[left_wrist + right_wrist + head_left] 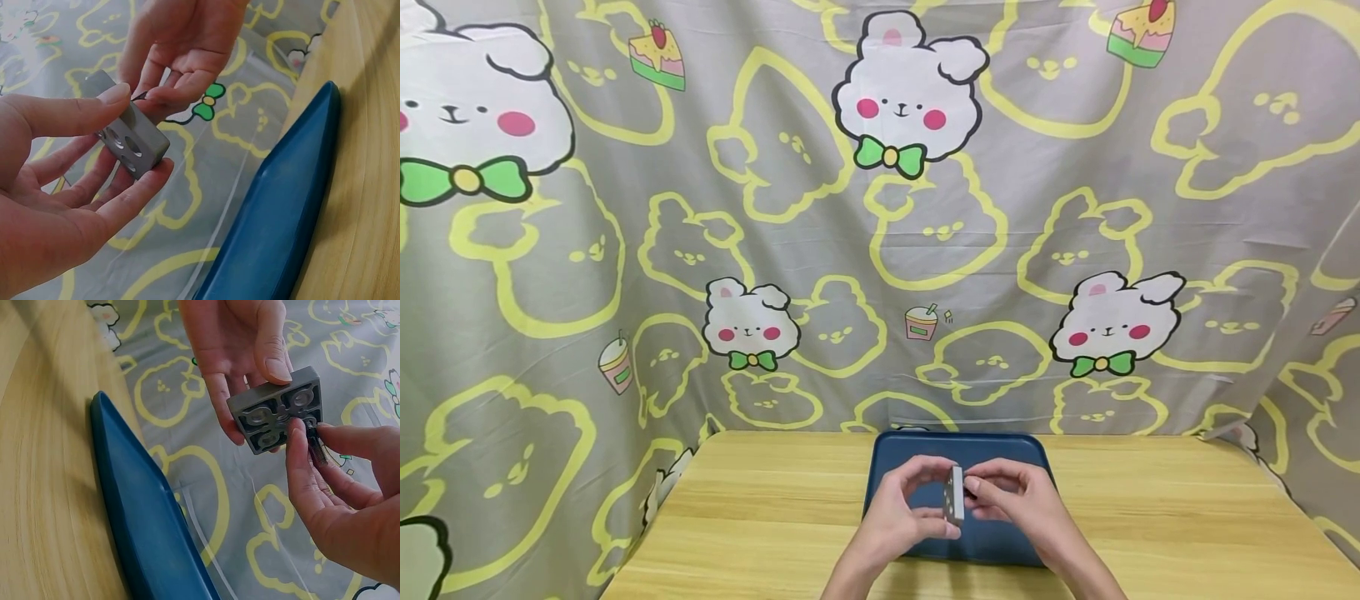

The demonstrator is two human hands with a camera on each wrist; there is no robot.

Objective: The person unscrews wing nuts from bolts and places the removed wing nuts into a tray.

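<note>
A square grey metal plate (272,407) with recessed round holes is held on edge above the blue tray (917,448). My left hand (891,517) grips the plate by its edges, thumb on one side and fingertips on the opposite one. In the right wrist view, my right hand (344,487) pinches a dark threaded screw (317,447) between thumb and fingers. The screw is close against the plate's ribbed face, by a corner hole. Seen from the left wrist, the plate's other face (128,150) has several round holes, and my right fingers overlap the screw.
The blue tray lies on a light wooden table (775,492), under both hands. Behind the table hangs a grey curtain (865,250) with cartoon rabbits and yellow outlines, which also runs along the left and right sides.
</note>
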